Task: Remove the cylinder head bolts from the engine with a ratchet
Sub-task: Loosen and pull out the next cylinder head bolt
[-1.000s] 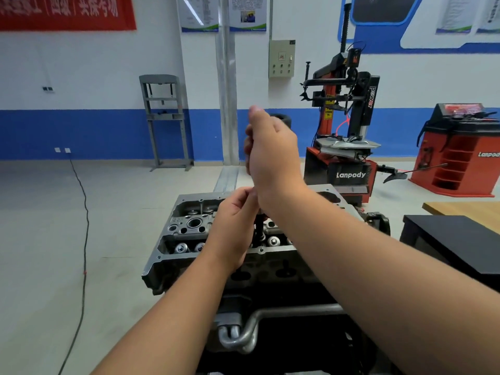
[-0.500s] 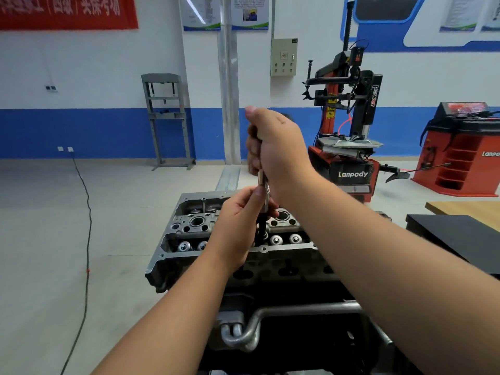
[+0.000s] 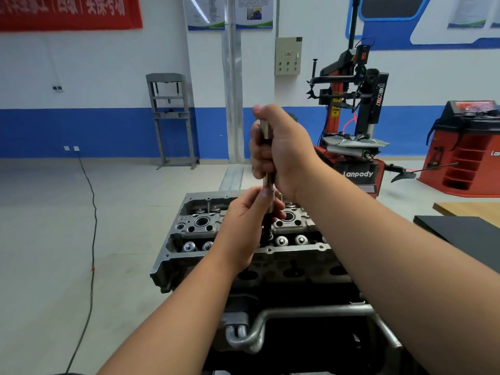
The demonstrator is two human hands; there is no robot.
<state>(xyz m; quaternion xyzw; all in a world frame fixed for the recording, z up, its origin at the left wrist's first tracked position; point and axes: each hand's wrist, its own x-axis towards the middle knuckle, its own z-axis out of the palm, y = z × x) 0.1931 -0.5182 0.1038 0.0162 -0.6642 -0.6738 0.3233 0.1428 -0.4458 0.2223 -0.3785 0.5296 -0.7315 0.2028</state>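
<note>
Workshop floor lay beyond the grey cast-metal cylinder head (image 3: pixel 243 255). Above it, the right hand (image 3: pixel 281 150) gripped the stiff steel ratchet shaft (image 3: pixel 268 182); just below, the left hand (image 3: pixel 243 226) pinched its smooth, probably slippery lower end.

A car repair training workshop.
A bare engine (image 3: pixel 243 255) sits on a stand in the middle of a wide grey floor (image 3: pixel 54 226); against the blue-and-white wall stand a red tyre changer (image 3: pixel 354 125), a red wheel balancer (image 3: pixel 465 150) and a grey press frame (image 3: pixel 173 117), with posters (image 3: pixel 254 12) and a red banner (image 3: pixel 67 12) above.
</note>
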